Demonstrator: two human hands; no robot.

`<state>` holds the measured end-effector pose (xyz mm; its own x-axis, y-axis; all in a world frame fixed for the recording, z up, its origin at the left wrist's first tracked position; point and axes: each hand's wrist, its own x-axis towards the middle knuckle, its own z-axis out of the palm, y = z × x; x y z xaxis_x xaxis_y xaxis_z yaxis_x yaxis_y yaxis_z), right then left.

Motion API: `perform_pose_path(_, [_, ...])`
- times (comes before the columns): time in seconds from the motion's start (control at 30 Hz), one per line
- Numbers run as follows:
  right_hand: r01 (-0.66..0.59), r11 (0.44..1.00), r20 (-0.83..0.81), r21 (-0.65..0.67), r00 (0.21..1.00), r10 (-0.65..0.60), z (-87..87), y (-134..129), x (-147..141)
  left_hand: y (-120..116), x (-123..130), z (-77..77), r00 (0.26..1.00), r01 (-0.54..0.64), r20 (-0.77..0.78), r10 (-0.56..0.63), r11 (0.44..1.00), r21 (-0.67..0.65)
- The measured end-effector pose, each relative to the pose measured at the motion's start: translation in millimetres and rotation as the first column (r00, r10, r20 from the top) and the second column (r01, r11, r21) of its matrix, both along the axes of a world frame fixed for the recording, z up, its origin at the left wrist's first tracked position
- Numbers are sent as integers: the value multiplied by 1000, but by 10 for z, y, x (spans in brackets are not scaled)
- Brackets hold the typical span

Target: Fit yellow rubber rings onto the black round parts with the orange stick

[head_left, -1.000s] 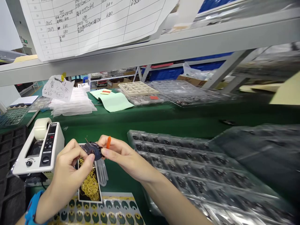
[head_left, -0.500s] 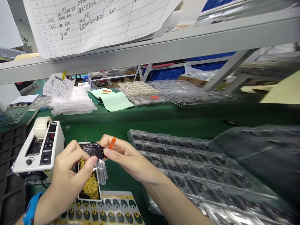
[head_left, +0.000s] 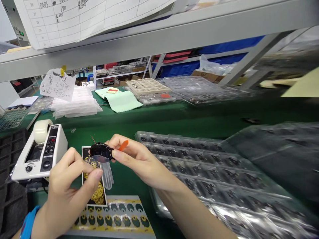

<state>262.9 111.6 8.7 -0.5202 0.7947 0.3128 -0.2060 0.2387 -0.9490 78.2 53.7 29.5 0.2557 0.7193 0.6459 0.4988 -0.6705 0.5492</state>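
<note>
Between the fingers of my right hand (head_left: 134, 159) is a round black part (head_left: 101, 151), held by its right edge. A small orange strip (head_left: 123, 145) sticks up from the same fingers. A piece of clear film hangs at the part's lower edge. My left hand (head_left: 72, 186) is just below and left of the part, thumb and forefinger pinched together; what they hold, if anything, is too small to tell. Beneath the hands lies a white-edged box (head_left: 105, 199) of yellow rings (head_left: 97, 196), with clear plastic strips (head_left: 107, 176) beside it.
A tape dispenser (head_left: 41, 156) stands at the left, beside a black tray (head_left: 11, 186). Clear trays of black parts (head_left: 199, 166) cover the right side. A sticker sheet (head_left: 114, 229) lies in front. Papers (head_left: 123, 101) and a beige compartment tray (head_left: 148, 85) are behind, under a grey shelf beam (head_left: 149, 39).
My left hand has come away from the black part and moved down and left. The part now shows more fully in my right hand, and the view has tilted down slightly.
</note>
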Motion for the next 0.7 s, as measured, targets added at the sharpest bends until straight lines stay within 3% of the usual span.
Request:
perform_pose_path(0.13, [-56, 998, -9, -17, 998, 56, -11, -20, -31, 59, -9, -10, 998, 51, 39, -48, 996, -75])
perform_pose_path(0.37, [-111, 992, -61, -59, 992, 107, -4, -37, -44, 102, 10, -11, 998, 10, 67, 0, 988, -155])
perform_pose_path(0.7, [-83, 995, -56, -53, 995, 80, -24, -17, -42, 88, -4, -19, 993, 45, 117, -22, 979, -197])
